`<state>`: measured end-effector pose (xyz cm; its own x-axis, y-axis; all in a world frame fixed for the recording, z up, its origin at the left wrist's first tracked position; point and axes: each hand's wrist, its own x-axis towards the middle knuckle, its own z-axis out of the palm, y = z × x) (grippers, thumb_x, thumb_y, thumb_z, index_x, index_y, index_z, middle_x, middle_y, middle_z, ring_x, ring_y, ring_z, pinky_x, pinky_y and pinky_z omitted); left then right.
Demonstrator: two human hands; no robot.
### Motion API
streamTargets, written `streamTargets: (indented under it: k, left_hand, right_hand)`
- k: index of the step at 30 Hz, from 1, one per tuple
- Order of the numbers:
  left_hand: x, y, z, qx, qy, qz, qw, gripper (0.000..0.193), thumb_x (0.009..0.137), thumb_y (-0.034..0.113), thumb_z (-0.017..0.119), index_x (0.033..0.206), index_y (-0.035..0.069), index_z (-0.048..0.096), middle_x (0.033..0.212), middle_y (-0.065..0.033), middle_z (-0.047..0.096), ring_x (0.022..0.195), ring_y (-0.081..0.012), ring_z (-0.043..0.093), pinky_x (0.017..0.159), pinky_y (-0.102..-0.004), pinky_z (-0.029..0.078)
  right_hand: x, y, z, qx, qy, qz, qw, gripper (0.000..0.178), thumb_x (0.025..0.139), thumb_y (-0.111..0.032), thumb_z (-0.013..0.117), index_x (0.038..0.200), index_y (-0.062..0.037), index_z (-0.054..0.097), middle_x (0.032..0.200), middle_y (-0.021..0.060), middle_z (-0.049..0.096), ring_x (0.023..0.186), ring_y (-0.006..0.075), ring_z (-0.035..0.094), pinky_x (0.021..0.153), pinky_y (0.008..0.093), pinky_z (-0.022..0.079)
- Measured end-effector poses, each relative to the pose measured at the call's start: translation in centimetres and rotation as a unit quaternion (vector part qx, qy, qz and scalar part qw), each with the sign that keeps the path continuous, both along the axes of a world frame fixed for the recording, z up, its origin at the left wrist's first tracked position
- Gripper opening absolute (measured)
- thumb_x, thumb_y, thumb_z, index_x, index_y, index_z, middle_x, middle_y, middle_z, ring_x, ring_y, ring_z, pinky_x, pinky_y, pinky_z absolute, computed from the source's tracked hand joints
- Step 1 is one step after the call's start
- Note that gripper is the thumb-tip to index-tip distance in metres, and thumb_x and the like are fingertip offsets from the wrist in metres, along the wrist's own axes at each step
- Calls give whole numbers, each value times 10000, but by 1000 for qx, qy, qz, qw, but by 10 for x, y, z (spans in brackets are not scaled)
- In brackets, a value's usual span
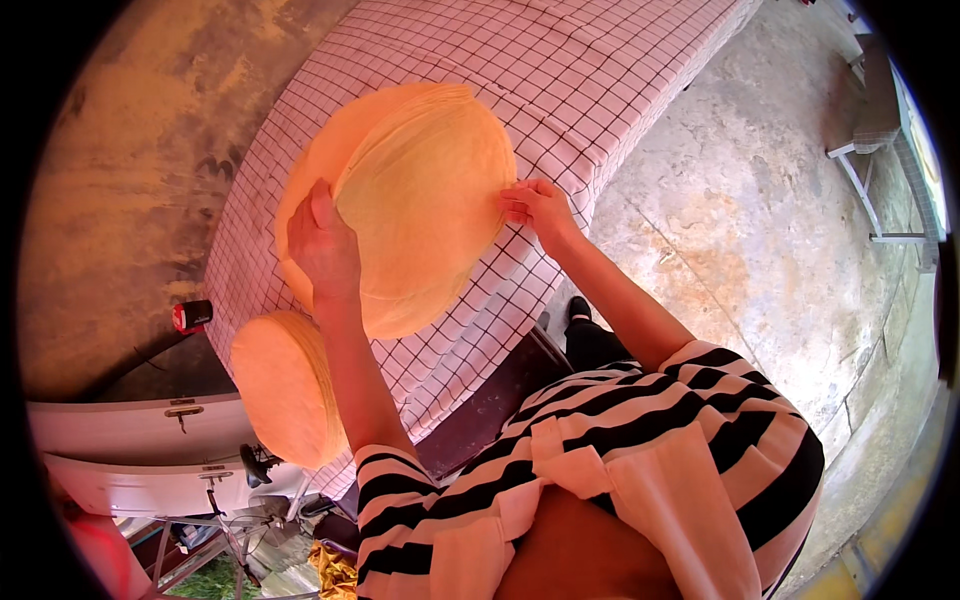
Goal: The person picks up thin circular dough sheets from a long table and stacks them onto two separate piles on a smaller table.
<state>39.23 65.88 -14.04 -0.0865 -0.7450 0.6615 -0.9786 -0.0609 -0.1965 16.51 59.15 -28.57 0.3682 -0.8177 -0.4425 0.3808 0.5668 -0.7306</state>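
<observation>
A thick stack of thin, round yellow sheets point(430, 200) lies on a table under a checked cloth. Its upper sheets sit shifted to the right of the paler-edged sheets beneath, leaving a crescent of the lower ones showing at the left. At the left edge of the upper sheets is my left hand point(326, 245), thumb raised and fingers curled against them; its fingertips are partly hidden. My right hand point(538, 210) pinches the right rim of the sheets between thumb and fingers. A second, smaller stack of round yellow sheets point(282, 385) stands nearer me, left of my left forearm.
The white cloth with dark grid lines point(570, 60) covers the long table. A red and black object point(192, 316) is beyond the left edge. Below it are white panels with latches point(150, 425) and a bicycle-like frame. A bench point(875, 130) stands far right on the concrete floor.
</observation>
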Motion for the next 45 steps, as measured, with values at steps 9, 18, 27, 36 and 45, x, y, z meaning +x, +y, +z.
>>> streamTargets:
  k: [9, 18, 27, 36, 45]
  left_hand:
    - [-27, 54, -106, 103, 4, -82, 991, 246, 706, -57, 536, 946, -4, 526, 972, -138, 605, 923, -270, 583, 750, -383, 442]
    - [-29, 56, -117, 68, 71, -56, 994, 279, 705, -59, 532, 978, -4, 520, 955, -124, 605, 891, -274, 581, 733, -380, 437]
    - [-30, 55, -120, 53, 83, -47, 994, 284, 709, -59, 527, 987, 1, 522, 948, -118, 606, 886, -265, 582, 745, -373, 436]
    - [-38, 65, -118, 101, 44, -94, 989, 328, 737, -13, 555, 1058, -25, 487, 1037, -165, 585, 964, -311, 556, 790, -407, 427]
    - [-12, 29, -73, 150, 10, -44, 988, 265, 750, 0, 528, 1014, -15, 506, 888, -128, 606, 800, -250, 578, 668, -352, 442]
  right_hand:
    - [-2, 5, -14, 24, 22, -9, 999, 170, 846, -95, 550, 968, 13, 499, 921, 95, 594, 843, 166, 598, 726, 284, 494]
    - [11, 10, -26, -119, 162, -9, 979, 180, 801, -105, 576, 923, 21, 534, 769, 68, 601, 651, 125, 567, 561, 257, 464]
    - [19, 7, -13, -127, 263, 118, 949, 181, 792, -163, 579, 815, 11, 532, 747, 85, 618, 587, 157, 587, 542, 280, 476]
    - [27, 11, 3, -17, 46, 54, 997, 151, 886, -166, 470, 911, -19, 492, 747, 81, 586, 578, 152, 596, 509, 252, 485]
    - [26, 12, 19, -15, -63, 62, 996, 321, 931, -291, 370, 1002, 15, 439, 935, 174, 604, 724, 246, 638, 623, 309, 500]
